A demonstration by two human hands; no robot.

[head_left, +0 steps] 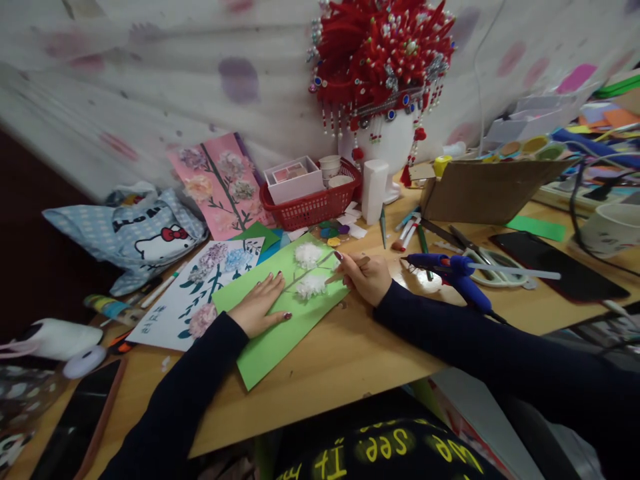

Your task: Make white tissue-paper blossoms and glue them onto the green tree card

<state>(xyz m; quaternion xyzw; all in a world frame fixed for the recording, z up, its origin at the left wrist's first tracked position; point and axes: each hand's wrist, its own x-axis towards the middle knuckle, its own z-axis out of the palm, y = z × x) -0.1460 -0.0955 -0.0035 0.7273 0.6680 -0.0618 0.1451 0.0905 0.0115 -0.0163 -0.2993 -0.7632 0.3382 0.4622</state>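
Note:
A light green sheet of paper [270, 357] lies slanted on the table. It bears two white ruffled flowers, an upper flower [307, 255] and a lower flower [311, 287], with a drawn grey-green stem between them. Flat on the sheet's left part rests my left hand [260, 303], fingers spread. My right hand [367, 279] is closed at the sheet's right edge, close beside the flowers. Its fingers pinch a thin brownish stick, mostly hidden by the hand, its kind unclear. To the right of that hand lies a blue glue gun [453, 267] with a glue stick in its back.
Left of the sheet are a white flower picture [170, 320] and a pink one [220, 180]. Behind stand a red basket [315, 203] and a red beaded headdress [385, 60]. Scissors [493, 267] and a black phone [557, 267] lie right; another phone [80, 420] lies front left.

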